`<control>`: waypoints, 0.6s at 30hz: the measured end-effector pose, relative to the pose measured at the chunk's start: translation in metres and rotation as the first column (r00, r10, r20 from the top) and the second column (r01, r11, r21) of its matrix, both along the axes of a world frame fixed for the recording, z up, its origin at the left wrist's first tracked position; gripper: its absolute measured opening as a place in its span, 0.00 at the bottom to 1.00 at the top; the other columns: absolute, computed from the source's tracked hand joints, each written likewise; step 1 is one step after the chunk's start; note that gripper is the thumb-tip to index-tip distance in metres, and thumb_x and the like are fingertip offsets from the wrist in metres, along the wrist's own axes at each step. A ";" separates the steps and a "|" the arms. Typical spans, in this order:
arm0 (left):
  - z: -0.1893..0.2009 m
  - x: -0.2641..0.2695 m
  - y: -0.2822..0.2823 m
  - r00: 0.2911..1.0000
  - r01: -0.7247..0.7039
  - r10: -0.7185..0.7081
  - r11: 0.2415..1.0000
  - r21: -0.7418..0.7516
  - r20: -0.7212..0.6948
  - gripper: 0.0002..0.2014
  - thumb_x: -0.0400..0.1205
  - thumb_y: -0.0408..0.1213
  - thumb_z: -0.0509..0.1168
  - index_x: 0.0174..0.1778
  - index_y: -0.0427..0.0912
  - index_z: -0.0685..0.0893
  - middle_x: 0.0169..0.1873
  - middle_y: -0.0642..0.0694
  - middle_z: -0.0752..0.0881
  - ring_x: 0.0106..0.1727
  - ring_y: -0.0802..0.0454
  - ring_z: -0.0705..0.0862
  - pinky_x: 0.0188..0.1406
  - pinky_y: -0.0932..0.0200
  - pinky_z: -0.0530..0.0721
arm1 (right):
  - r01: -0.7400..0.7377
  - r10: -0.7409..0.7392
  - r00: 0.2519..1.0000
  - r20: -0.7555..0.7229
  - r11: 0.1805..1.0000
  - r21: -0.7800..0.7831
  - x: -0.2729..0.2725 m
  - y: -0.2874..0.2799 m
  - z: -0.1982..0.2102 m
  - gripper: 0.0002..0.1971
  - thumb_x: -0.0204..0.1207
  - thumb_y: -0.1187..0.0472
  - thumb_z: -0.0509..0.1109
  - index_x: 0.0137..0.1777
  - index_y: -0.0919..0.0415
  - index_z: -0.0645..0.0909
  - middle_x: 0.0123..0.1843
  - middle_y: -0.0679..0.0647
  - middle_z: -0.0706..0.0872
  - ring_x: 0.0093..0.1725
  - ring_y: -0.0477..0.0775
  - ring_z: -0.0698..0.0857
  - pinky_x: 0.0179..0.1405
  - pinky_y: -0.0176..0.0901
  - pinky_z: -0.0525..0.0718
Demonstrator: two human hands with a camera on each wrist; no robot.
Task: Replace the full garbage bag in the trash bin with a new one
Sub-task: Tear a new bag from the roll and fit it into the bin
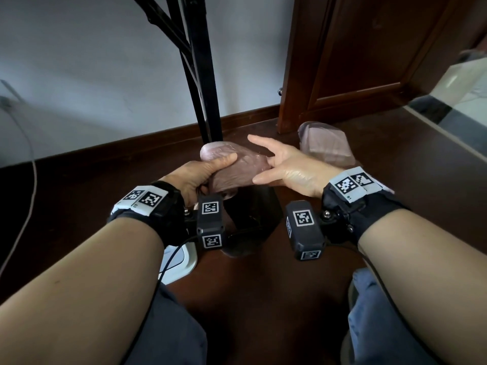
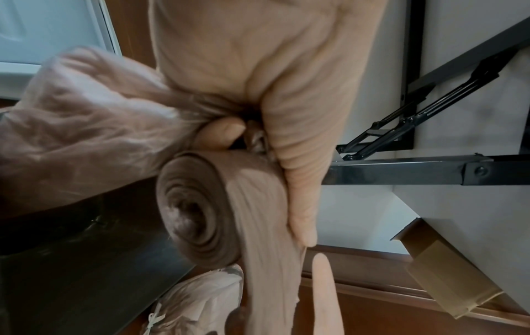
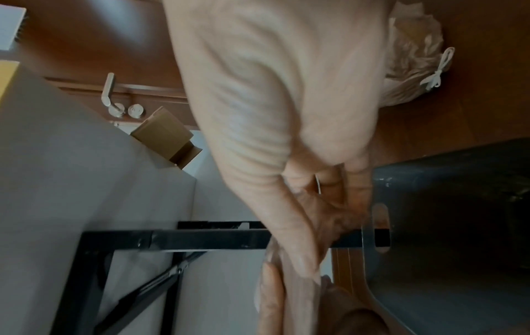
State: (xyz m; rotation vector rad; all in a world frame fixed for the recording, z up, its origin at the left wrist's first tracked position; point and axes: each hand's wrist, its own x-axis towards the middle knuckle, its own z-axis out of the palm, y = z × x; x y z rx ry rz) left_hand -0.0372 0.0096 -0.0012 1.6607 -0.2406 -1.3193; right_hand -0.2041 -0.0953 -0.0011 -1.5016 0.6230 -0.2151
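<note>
My left hand [image 1: 217, 172] grips a roll of taupe garbage bags [image 1: 237, 172] above the dark trash bin [image 1: 253, 219]. My right hand [image 1: 264, 162] is spread, with straight fingers touching the roll's right end. In the left wrist view the left hand [image 2: 266, 181] wraps the roll [image 2: 200, 215]. A loose sheet [image 2: 266, 283] hangs from the roll, and a bunched bag [image 2: 86, 117] lies against the palm. The full, tied bag [image 1: 326, 143] sits on the floor to the right by the door. The right hand [image 3: 324, 226] lies beside the bin [image 3: 458, 226], with the full bag [image 3: 416, 56] behind it.
Black folding table legs [image 1: 203, 83] stand just behind the roll. A brown door [image 1: 355, 61] and skirting board [image 1: 118, 143] close the back. A white object [image 1: 181, 259] sits on the floor under my left wrist. A cable [image 1: 29, 185] hangs at the left. A cardboard box [image 2: 447, 283] shows near the wall.
</note>
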 end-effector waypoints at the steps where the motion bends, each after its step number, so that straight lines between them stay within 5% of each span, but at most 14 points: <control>1: 0.001 -0.001 0.000 1.000 0.007 -0.007 1.000 -0.001 -0.004 0.37 0.49 0.50 0.83 0.53 0.36 0.87 0.38 0.40 0.89 0.33 0.46 0.86 0.44 0.53 0.85 | -0.008 0.007 1.000 -0.013 0.996 -0.094 -0.001 0.000 0.001 0.38 0.69 0.80 0.73 0.77 0.52 0.72 0.62 0.59 0.86 0.60 0.51 0.86 0.58 0.34 0.85; 5: -0.001 -0.001 -0.003 0.999 0.027 -0.026 1.000 0.016 -0.046 0.33 0.55 0.49 0.83 0.53 0.37 0.88 0.39 0.40 0.90 0.33 0.47 0.87 0.32 0.55 0.89 | 0.006 -0.069 0.992 -0.109 0.870 -0.493 -0.002 0.000 0.004 0.17 0.66 0.69 0.81 0.55 0.59 0.88 0.47 0.52 0.89 0.45 0.43 0.86 0.46 0.25 0.82; 8: -0.003 -0.002 -0.005 0.996 0.042 -0.039 0.999 0.026 -0.085 0.22 0.64 0.50 0.80 0.46 0.39 0.87 0.34 0.42 0.89 0.31 0.49 0.86 0.44 0.55 0.88 | 0.048 -0.123 0.990 -0.069 0.755 -0.654 -0.002 0.001 0.003 0.07 0.65 0.64 0.82 0.43 0.59 0.89 0.32 0.45 0.84 0.30 0.35 0.80 0.33 0.20 0.75; 9: -0.003 -0.002 -0.005 0.994 0.054 -0.050 0.998 0.028 -0.102 0.21 0.65 0.50 0.80 0.46 0.39 0.87 0.34 0.42 0.89 0.32 0.49 0.85 0.49 0.55 0.86 | 0.073 -0.146 0.988 -0.046 0.715 -0.696 -0.002 0.001 0.002 0.06 0.65 0.63 0.82 0.40 0.59 0.88 0.31 0.44 0.84 0.29 0.35 0.80 0.31 0.19 0.74; 12: 0.000 -0.005 -0.005 0.981 0.089 -0.087 0.996 0.004 -0.173 0.22 0.65 0.50 0.78 0.47 0.38 0.88 0.35 0.41 0.90 0.32 0.49 0.87 0.44 0.56 0.88 | 0.122 -0.196 0.981 0.016 0.546 -0.829 -0.002 0.001 -0.001 0.08 0.68 0.61 0.80 0.36 0.60 0.83 0.33 0.45 0.79 0.33 0.41 0.76 0.30 0.26 0.71; 16: 0.005 -0.010 -0.004 0.946 0.126 -0.150 0.987 -0.102 -0.287 0.33 0.70 0.50 0.74 0.69 0.37 0.81 0.63 0.38 0.85 0.62 0.45 0.85 0.56 0.52 0.87 | 0.086 -0.147 0.987 0.065 0.141 -0.986 -0.002 0.003 0.001 0.13 0.67 0.68 0.74 0.30 0.61 0.71 0.43 0.54 0.76 0.44 0.53 0.72 0.31 0.38 0.66; 18: 0.007 -0.013 -0.004 0.938 0.137 -0.184 0.975 -0.175 -0.295 0.29 0.74 0.50 0.71 0.67 0.36 0.82 0.62 0.36 0.85 0.63 0.44 0.85 0.56 0.53 0.88 | 0.045 -0.111 0.993 0.040 0.037 -0.998 -0.001 0.006 0.002 0.16 0.65 0.72 0.71 0.30 0.59 0.65 0.40 0.57 0.77 0.42 0.58 0.74 0.31 0.43 0.63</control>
